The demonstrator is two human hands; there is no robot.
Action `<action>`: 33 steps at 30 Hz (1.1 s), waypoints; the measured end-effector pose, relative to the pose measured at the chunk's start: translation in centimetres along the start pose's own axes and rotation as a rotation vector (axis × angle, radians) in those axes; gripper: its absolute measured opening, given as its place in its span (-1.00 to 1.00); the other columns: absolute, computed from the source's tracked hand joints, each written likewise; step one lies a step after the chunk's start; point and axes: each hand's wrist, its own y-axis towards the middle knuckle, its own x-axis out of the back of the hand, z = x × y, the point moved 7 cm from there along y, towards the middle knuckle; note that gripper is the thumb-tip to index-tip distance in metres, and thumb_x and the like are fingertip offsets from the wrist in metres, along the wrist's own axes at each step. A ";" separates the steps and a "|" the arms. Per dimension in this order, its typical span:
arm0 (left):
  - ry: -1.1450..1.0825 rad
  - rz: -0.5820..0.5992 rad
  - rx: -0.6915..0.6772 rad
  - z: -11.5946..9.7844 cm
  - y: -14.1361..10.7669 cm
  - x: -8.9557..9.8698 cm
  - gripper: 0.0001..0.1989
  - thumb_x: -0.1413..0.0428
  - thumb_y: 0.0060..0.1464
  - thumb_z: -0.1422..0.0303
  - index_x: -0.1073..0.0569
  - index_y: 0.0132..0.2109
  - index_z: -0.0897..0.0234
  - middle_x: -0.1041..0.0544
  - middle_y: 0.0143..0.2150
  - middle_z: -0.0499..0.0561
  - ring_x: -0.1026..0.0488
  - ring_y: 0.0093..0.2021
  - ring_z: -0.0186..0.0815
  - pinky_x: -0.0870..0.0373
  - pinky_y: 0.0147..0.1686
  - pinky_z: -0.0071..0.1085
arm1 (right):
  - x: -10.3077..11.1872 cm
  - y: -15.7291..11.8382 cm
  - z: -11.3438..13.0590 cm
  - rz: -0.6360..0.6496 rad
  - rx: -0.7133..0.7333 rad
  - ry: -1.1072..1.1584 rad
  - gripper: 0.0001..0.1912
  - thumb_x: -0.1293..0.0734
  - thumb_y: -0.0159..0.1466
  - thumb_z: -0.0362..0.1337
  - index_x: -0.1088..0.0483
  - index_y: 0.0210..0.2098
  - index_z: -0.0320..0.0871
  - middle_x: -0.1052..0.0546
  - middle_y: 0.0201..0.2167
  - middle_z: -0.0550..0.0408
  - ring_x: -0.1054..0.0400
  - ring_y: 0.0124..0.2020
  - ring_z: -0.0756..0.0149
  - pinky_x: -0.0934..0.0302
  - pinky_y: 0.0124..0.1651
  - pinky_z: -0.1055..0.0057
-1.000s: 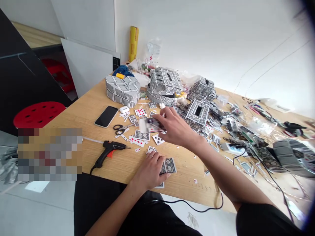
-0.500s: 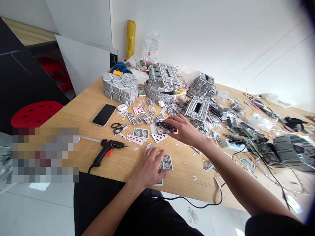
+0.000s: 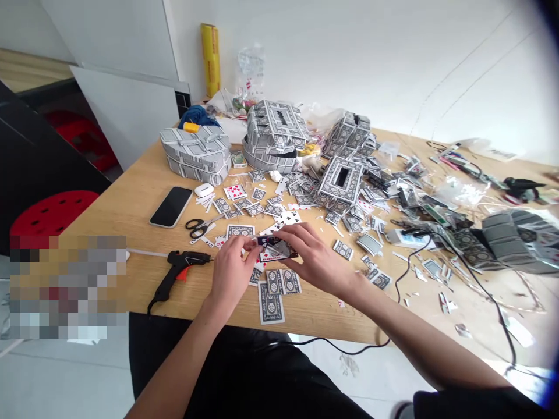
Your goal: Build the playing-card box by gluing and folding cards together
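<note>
"What is gripped?"

"The left hand (image 3: 231, 267) and right hand (image 3: 315, 256) hold a black-and-red rectangular packet (image 3: 278, 250), apparently cardboard, right of the black plastic glue gun (image 3: 178, 263)."

"What is finished?"

"Behind the gun, a grey-patterned heart-shaped box (image 3: 196, 157) seems complete; grey-patterned paper cards (image 3: 271, 311) lie flat, seemingly unused, right of the gun."

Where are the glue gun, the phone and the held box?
Glue gun (image 3: 175, 267), head view: black handle, near its top.
Phone (image 3: 171, 206), head view: middle of its dark screen.
Held box (image 3: 278, 250), head view: its printed side.
</note>
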 end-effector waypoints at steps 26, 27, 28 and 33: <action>0.375 0.667 -0.035 2.5 -3.7 -1.1 -0.94 -0.12 0.40 0.34 -0.50 -0.10 0.11 -0.56 0.03 -0.02 -0.57 0.00 -0.18 -0.43 0.00 -0.29 | 15.3 -15.0 -30.5 -0.530 -1.035 -0.332 -0.31 -0.50 0.24 -0.02 -0.40 0.29 -0.14 -0.58 0.12 -0.30 -0.42 0.17 -0.33 -0.27 0.25 -0.27; 0.358 0.668 -0.047 2.5 -3.6 -1.2 -0.93 -0.11 0.40 0.35 -0.48 -0.13 0.11 -0.56 -0.01 -0.03 -0.57 -0.02 -0.19 -0.42 0.00 -0.30 | 15.2 -15.0 -31.8 -0.516 -1.048 -0.335 -0.30 -0.49 0.24 -0.04 -0.40 0.29 -0.18 -0.58 0.13 -0.33 -0.41 0.18 -0.34 -0.26 0.25 -0.27; 0.346 0.669 -0.060 2.5 -3.6 -1.2 -0.92 -0.10 0.41 0.35 -0.46 -0.15 0.12 -0.55 -0.03 -0.03 -0.56 -0.04 -0.20 -0.41 0.00 -0.30 | 15.0 -14.8 -32.8 -0.495 -1.055 -0.333 -0.29 -0.49 0.24 -0.06 -0.39 0.30 -0.23 -0.56 0.16 -0.37 -0.39 0.22 -0.35 -0.24 0.28 -0.26; 0.369 0.682 -0.117 2.1 -3.9 -1.4 -0.82 -0.01 0.47 0.31 -0.41 -0.18 0.12 -0.53 -0.07 -0.01 -0.54 -0.07 -0.19 -0.38 -0.06 -0.28 | 12.5 -13.8 -32.9 -0.446 -1.062 -0.295 -0.28 -0.45 0.25 -0.12 -0.36 0.32 -0.35 -0.44 0.30 -0.48 -0.24 0.37 -0.45 -0.11 0.38 -0.32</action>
